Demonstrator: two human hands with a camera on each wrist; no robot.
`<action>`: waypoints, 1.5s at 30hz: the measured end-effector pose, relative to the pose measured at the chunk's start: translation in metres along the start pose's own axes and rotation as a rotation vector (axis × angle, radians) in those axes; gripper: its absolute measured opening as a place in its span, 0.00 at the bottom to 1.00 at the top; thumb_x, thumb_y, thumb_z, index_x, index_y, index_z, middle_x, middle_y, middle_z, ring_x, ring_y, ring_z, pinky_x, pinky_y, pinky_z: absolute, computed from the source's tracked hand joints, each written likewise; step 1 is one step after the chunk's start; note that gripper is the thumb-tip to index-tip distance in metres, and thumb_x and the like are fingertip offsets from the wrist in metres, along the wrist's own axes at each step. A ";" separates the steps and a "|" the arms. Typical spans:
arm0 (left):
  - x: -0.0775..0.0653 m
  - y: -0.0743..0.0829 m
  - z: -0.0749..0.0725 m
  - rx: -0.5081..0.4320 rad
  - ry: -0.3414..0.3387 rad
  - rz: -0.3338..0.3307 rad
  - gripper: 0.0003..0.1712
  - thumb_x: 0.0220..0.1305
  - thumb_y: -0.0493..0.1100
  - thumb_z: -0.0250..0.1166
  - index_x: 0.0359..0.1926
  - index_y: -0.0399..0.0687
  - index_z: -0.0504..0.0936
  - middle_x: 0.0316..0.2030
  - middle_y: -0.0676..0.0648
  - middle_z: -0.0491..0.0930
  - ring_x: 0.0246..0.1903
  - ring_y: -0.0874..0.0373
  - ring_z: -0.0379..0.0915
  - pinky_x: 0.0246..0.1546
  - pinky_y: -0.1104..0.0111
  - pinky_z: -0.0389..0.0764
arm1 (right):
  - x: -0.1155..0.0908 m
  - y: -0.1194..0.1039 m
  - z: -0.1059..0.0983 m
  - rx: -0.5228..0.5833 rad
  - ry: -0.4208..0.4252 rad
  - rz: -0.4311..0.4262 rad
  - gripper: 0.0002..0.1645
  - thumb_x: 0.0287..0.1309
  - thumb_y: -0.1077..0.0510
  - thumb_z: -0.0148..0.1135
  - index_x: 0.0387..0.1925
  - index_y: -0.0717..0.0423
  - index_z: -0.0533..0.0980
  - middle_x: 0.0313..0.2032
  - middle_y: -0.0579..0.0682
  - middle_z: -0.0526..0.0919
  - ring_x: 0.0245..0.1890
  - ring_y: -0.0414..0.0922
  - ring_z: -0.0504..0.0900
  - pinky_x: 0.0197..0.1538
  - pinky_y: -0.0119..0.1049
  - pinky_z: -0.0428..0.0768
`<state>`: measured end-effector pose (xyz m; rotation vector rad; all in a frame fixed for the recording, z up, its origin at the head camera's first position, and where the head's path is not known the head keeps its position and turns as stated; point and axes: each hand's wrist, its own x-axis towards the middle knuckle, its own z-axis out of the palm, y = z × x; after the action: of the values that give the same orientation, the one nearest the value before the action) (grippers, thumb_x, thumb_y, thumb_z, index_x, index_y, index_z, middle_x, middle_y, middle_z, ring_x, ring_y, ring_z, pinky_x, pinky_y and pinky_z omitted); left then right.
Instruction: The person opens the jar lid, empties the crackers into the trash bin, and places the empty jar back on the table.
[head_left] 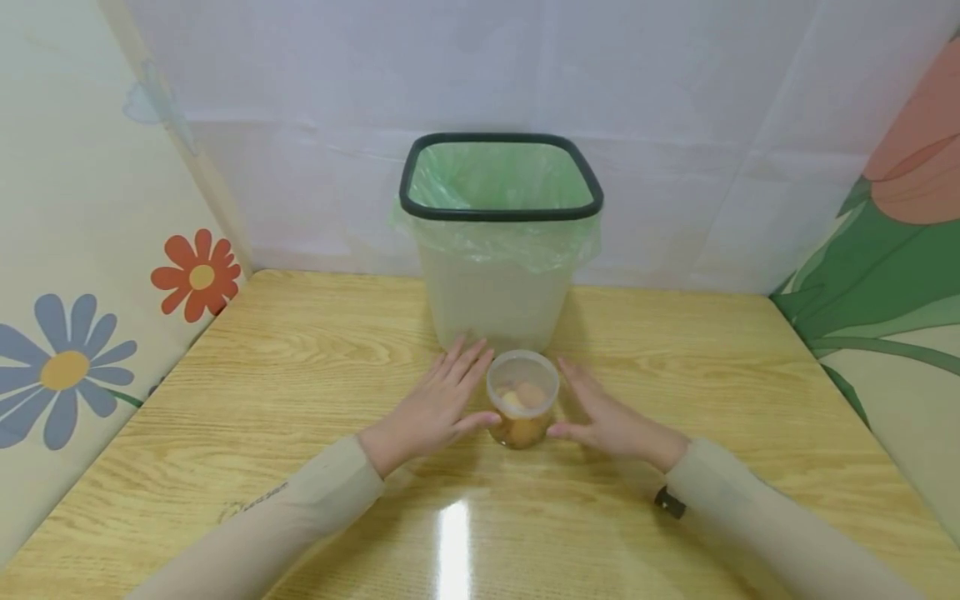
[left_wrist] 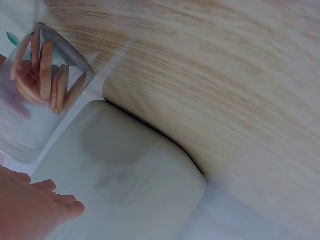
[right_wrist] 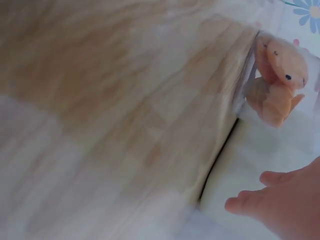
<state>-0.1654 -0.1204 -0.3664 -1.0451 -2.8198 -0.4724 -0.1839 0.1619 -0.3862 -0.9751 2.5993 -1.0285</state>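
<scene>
A clear round plastic jar (head_left: 522, 383) stands upright on the wooden table, with flat, tan, biscuit-like pieces (right_wrist: 285, 65) in its lower part. Some of these pieces carry small dark dots in the right wrist view. My left hand (head_left: 438, 400) is on the jar's left side, fingers spread and straight, its thumb tip right at the wall. On the other side is my right hand (head_left: 611, 417), slightly blurred, fingers extended and thumb pointing at the jar. Neither hand curls round it. Both wrist views show the jar beyond the fingers.
Directly behind the jar stands a pale bin (head_left: 495, 292) with a dark rim (head_left: 502, 215) and a green plastic liner (head_left: 502, 175). The wooden table (head_left: 315, 333) runs back to a white cloth (head_left: 675, 125). Flower-patterned panels (head_left: 67, 208) flank it.
</scene>
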 end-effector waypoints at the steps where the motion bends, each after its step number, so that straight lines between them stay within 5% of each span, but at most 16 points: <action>1: 0.000 0.000 -0.001 -0.004 0.001 0.001 0.56 0.64 0.75 0.28 0.74 0.33 0.46 0.74 0.33 0.44 0.72 0.34 0.32 0.68 0.41 0.47 | 0.001 0.000 0.001 0.032 -0.007 0.002 0.60 0.60 0.46 0.65 0.73 0.70 0.38 0.71 0.73 0.42 0.70 0.70 0.42 0.66 0.67 0.48; 14: 0.005 0.004 -0.002 -0.009 -0.003 0.017 0.53 0.67 0.72 0.35 0.74 0.33 0.46 0.74 0.33 0.44 0.72 0.35 0.33 0.68 0.43 0.48 | 0.012 0.000 0.005 0.297 -0.020 0.012 0.70 0.53 0.39 0.68 0.73 0.71 0.34 0.72 0.73 0.40 0.70 0.69 0.45 0.64 0.69 0.53; 28: 0.011 0.007 -0.004 -0.027 -0.003 0.052 0.51 0.68 0.59 0.58 0.74 0.31 0.45 0.73 0.31 0.45 0.72 0.34 0.39 0.69 0.46 0.49 | 0.021 0.000 0.009 0.696 -0.017 0.051 0.70 0.50 0.57 0.74 0.72 0.70 0.30 0.73 0.68 0.34 0.70 0.68 0.46 0.68 0.60 0.51; 36: 0.017 0.008 -0.004 -0.069 -0.019 0.036 0.49 0.68 0.58 0.58 0.74 0.32 0.47 0.73 0.32 0.46 0.71 0.33 0.40 0.69 0.45 0.47 | 0.025 0.000 0.014 0.764 -0.023 0.043 0.73 0.47 0.57 0.76 0.73 0.68 0.30 0.73 0.68 0.35 0.69 0.67 0.51 0.67 0.54 0.59; 45: 0.031 0.015 -0.007 -0.113 -0.033 0.030 0.49 0.67 0.61 0.59 0.75 0.36 0.49 0.73 0.34 0.47 0.71 0.33 0.38 0.67 0.41 0.48 | 0.031 0.003 0.020 0.781 -0.010 -0.013 0.66 0.47 0.63 0.75 0.75 0.63 0.38 0.74 0.64 0.46 0.69 0.64 0.54 0.68 0.57 0.56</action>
<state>-0.1796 -0.0922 -0.3497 -1.1244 -2.8307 -0.6240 -0.2015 0.1331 -0.4015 -0.7676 1.8737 -1.8114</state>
